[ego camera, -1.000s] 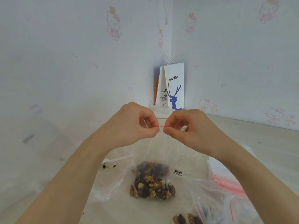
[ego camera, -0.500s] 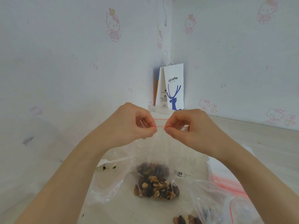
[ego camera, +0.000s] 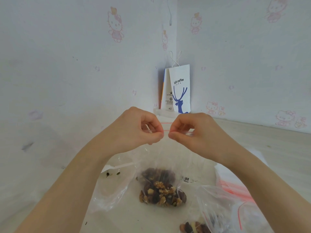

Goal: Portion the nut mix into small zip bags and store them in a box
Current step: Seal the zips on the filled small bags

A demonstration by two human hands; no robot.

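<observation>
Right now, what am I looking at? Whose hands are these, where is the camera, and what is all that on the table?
No machine here: these are a person's bare hands, filmed by one camera worn on their head, looking forward and down. The left hand and right hand each pinch the red-lined top edge of a clear zip bag, fingertips almost meeting. Nuts sit in its bottom. On the pale table lie a crumpled clear bag, a white plastic utensil, a pile of empty red-striped bags, and another bag with nuts at the lower edge. A white paper bag stands in the corner.
</observation>
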